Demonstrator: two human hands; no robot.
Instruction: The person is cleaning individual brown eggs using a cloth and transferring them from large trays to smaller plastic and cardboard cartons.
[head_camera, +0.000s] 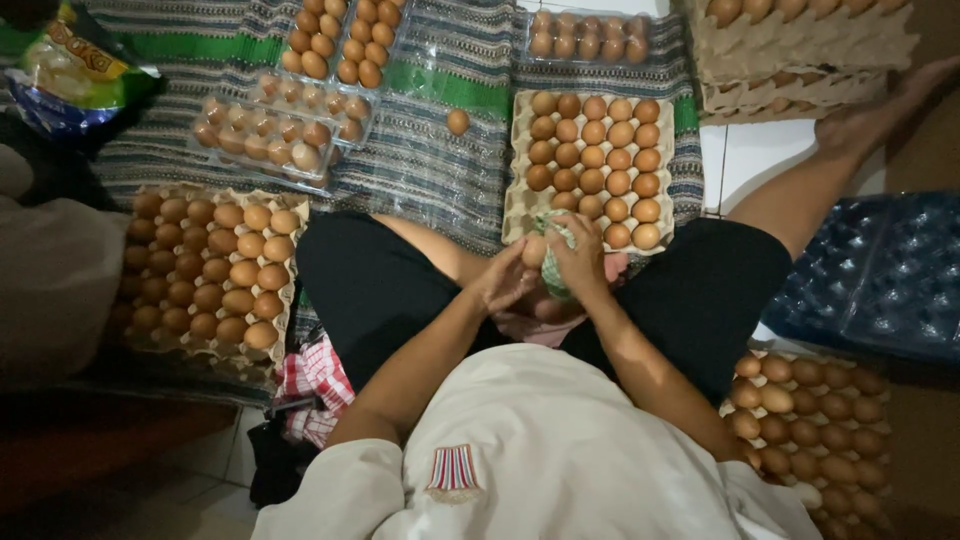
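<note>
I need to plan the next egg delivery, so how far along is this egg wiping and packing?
Done: clear plastic cartons lie filled on the cloth. In hand: the left hand holds an egg while the right hand presses a green cloth to it. Left: full paper trays ahead and at left.

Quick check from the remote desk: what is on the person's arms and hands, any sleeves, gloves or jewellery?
Both forearms are bare, as are the left hand and right hand: no gloves, and no rings or watch that I can make out. Sleeves of a white shirt end near the elbows.
</note>
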